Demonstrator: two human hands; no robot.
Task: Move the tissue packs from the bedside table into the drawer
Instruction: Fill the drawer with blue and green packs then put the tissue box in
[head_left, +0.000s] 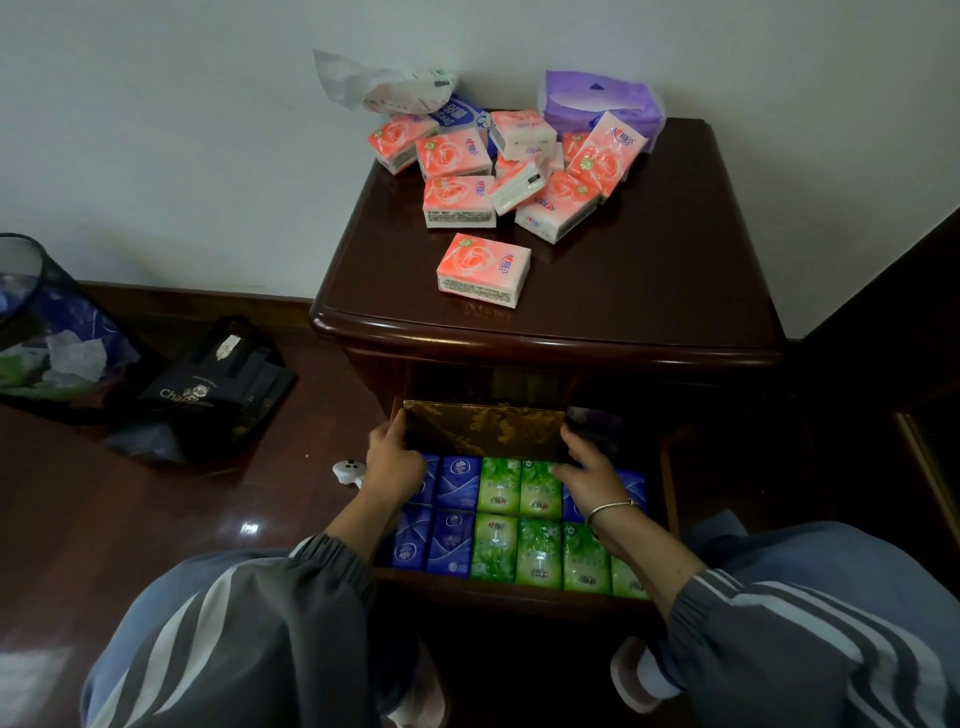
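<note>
Holding a flat gold-patterned box (483, 428) between left hand (392, 457) and right hand (589, 475).

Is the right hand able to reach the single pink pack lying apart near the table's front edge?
Probably yes, once freed: the right hand holds the gold box, and nothing covers the pink pack.

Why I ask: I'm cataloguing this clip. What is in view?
pink packs: about ten, pink, tabletop
blue pack: one, blue, behind them
purple pack: one, purple, tabletop back
wrapper: one, white, tabletop back
table: one, brown, by wall
drawer: one, dark, open below
blue packs: several, blue, drawer
green packs: six, green, drawer
box: one, gold, drawer back
bin: one, black, floor left
bag: one, black, beside bin
left hand: holds box
right hand: holds box
</note>
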